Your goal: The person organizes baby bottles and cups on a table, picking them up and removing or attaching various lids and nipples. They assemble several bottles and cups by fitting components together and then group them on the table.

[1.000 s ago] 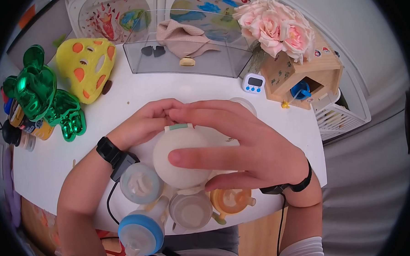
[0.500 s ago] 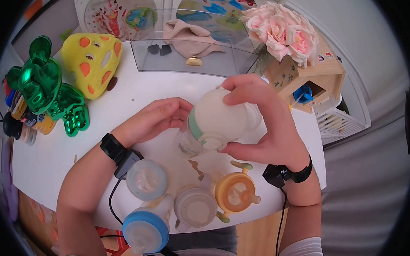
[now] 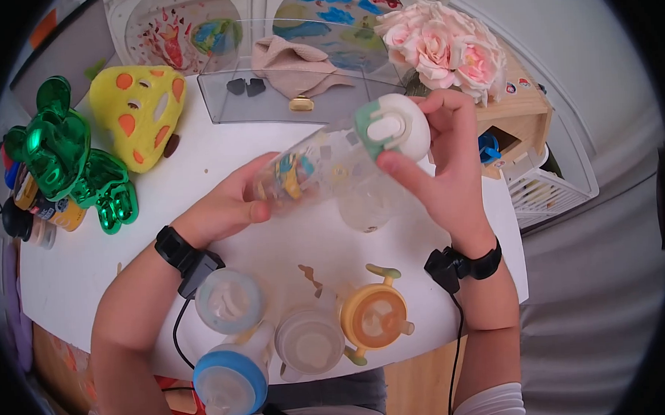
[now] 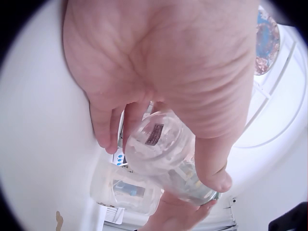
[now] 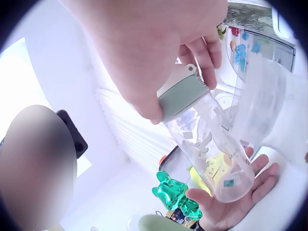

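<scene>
My right hand (image 3: 456,176) grips a clear water bottle (image 3: 317,164) by its white and green lid (image 3: 412,130), the thumb on the near side and fingers on the far side. Tilted almost level, the bottle has its base towards my left hand (image 3: 217,205). That hand lies loosely spread around the base, which overlaps the palm in the right wrist view. From the left wrist, the thumb and fingers stand on either side of the bottle base (image 4: 159,139). Beyond it sits another clear container (image 3: 366,208) on the white table (image 3: 162,207).
Near the front edge stand a blue-ringed baby bottle (image 3: 232,382), a pale-lidded bottle (image 3: 230,301), a grey-lidded cup (image 3: 309,342) and an orange sippy cup (image 3: 374,317). A green bear figure (image 3: 55,145), yellow plush (image 3: 139,112), clear bin (image 3: 283,106) and wooden house (image 3: 515,133) line the back.
The bottle has tipped from upright to nearly level and its lid has moved right and away from me with my right hand. My left hand is now around its base.
</scene>
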{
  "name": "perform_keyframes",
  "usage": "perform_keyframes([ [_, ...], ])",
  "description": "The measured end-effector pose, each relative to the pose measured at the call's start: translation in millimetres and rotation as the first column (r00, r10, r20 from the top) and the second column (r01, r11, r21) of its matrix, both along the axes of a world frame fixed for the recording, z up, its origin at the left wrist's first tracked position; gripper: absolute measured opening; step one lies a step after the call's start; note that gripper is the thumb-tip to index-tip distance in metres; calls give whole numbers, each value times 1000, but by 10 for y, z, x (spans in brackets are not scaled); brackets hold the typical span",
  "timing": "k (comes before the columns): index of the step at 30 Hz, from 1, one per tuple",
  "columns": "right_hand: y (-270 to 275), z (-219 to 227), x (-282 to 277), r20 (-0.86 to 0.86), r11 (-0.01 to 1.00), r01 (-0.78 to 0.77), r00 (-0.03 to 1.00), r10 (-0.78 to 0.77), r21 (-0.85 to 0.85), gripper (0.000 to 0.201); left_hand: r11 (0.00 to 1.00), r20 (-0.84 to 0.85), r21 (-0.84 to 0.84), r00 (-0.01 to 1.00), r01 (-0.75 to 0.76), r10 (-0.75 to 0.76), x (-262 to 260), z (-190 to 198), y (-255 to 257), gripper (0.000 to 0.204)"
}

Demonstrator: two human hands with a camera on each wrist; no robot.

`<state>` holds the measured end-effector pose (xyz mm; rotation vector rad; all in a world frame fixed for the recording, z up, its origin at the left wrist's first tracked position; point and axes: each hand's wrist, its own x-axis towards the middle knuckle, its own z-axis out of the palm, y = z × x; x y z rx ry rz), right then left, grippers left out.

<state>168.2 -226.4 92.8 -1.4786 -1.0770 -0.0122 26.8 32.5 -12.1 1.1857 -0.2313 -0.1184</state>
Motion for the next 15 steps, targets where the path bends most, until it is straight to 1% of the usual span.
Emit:
perform_keyframes([
  [1,-5,-4,21,-2,1000,2,1000,-2,-1,66,998,-5,16,999,-53,53,-4,29,-16,113],
  [2,-19,-9,46,-15,998,18,1000,-19,-55,64,999,-6,15,999,-51,51,-21,79,-35,113],
  [3,-25,-17,61,-26,994,32,999,-35,-108,63,995,-33,34,995,-89,90,-46,142,-55,109],
  [4,-23,-39,63,-25,994,32,999,-35,-108,63,990,-59,54,990,-128,131,-60,174,-64,105],
  [5,-17,-67,60,-9,992,47,999,-48,-119,62,990,-58,54,989,-130,133,-59,153,-53,105],
  [7,-8,-49,68,10,990,59,998,-58,-129,61,991,-69,-13,989,-131,130,-48,73,-16,94],
  [8,-25,-11,79,98,981,72,994,-55,-183,60,991,-68,-14,989,-131,130,-49,52,-5,94],
  [9,-39,14,85,186,968,91,981,-47,-235,61,992,-66,-50,992,-114,110,-50,34,3,91],
  [10,-47,21,83,187,967,92,981,-48,-237,61,992,-64,-85,994,-96,90,-48,14,10,87],
  [11,-54,27,80,200,976,81,979,-39,-204,61,992,-63,-85,994,-94,89,-38,-17,21,87],
  [13,-57,54,82,215,983,70,976,-32,-169,61,990,-2,-142,1000,-10,10,-14,-78,68,65],
  [14,-56,87,80,338,985,36,941,23,-167,62,990,0,-140,1000,-8,8,-9,-95,112,65],
  [15,-57,123,77,456,985,2,887,76,-170,62,980,-65,-195,997,34,-48,0,-109,163,67],
])
